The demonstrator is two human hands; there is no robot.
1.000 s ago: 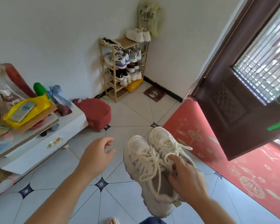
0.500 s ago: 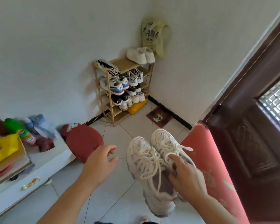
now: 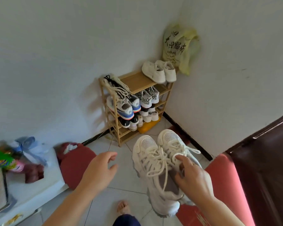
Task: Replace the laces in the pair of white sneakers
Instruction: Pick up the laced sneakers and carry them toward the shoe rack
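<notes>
1. Your right hand point(image 3: 193, 178) grips the white sneakers point(image 3: 153, 157) together at their collars, aloft at near right, above the floor point(image 3: 114, 193).
2. Your left hand point(image 3: 100, 172), fingers loosely spread, holds nothing.
3. Laces point(image 3: 155, 162): soft and limp, probably; pinch them at the loose ends.

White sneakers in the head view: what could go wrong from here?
The right hand alone grips both white sneakers in mid-air; one might slip out and fall near the bare foot. Their laces hang in loose loops that could snag the fingers. The left hand is free and could support them.
</notes>
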